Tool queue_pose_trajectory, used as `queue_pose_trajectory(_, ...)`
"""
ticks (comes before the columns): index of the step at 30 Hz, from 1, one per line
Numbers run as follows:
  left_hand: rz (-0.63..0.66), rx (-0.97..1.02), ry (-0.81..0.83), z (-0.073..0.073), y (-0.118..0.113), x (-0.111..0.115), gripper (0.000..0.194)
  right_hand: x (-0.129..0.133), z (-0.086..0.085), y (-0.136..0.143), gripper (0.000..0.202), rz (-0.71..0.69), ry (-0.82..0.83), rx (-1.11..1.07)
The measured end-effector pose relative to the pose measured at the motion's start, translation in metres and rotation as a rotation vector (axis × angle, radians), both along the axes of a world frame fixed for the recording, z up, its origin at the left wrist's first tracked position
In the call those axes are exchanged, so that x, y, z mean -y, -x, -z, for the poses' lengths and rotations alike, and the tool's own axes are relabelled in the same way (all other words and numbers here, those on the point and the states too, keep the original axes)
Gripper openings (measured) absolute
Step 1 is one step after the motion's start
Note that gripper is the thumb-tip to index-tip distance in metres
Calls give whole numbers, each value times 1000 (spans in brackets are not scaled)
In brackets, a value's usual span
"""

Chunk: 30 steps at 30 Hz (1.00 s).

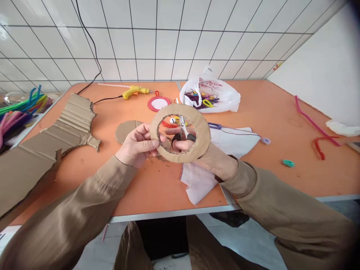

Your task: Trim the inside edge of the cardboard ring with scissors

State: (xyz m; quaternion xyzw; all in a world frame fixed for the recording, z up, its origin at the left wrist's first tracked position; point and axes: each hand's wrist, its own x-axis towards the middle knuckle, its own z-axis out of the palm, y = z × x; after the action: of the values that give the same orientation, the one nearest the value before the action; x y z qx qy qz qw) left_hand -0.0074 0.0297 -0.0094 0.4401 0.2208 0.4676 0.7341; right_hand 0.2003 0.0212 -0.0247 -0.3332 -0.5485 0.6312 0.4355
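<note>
A flat cardboard ring point(201, 131) is held up over the table, its inner edge rough and corrugated. My left hand point(135, 147) pinches its left side, thumb in front. Behind the ring is my right hand point(210, 159), partly hidden. Through the hole I see its fingers in the black handles of a pair of scissors point(182, 125), blades pointing up and away. On the table beside my left hand lies a round cardboard disc point(123, 130). White fabric point(198, 183) lies under my right forearm.
A torn cardboard sheet point(42, 150) covers the left side. Toward the back are a yellow glue gun point(135, 91) with its cord, a red-rimmed disc point(159, 104) and a plastic bag point(225, 97) of yarn. Pipe cleaners point(315, 120) and a teal yarn bundle point(288, 163) lie right.
</note>
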Motion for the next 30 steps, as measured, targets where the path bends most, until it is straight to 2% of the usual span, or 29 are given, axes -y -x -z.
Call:
queue_pose_trajectory(5,-130,31,14,4,5,-5,30,3,-12,5,12,4,-29,-67)
queue_pose_trajectory(7,-189,48,23,5,7,-6,37,1,-12,5,13,41,-1,-130)
queue_pose_trajectory(11,-256,34,24,5,5,-4,39,-4,-10,3,33,173,90,-281)
queue_pose_trajectory(14,-206,-65,36,6,0,1,43,-4,-11,5,27,190,77,-253)
queue_pose_trajectory(18,-138,-158,36,4,-3,5,45,-2,-15,6,15,204,-29,-156)
queue_pose_trajectory(20,-130,-169,18,0,-1,5,45,0,-19,4,18,174,-94,-89)
queue_pose_trajectory(24,-65,-230,25,-7,5,2,57,5,-29,2,30,46,-175,72)
queue_pose_trajectory(28,62,-346,94,-9,5,3,52,8,-31,3,27,40,-162,125)
queue_pose_trajectory(30,30,-359,103,-9,3,5,44,7,-29,3,19,60,-123,76)
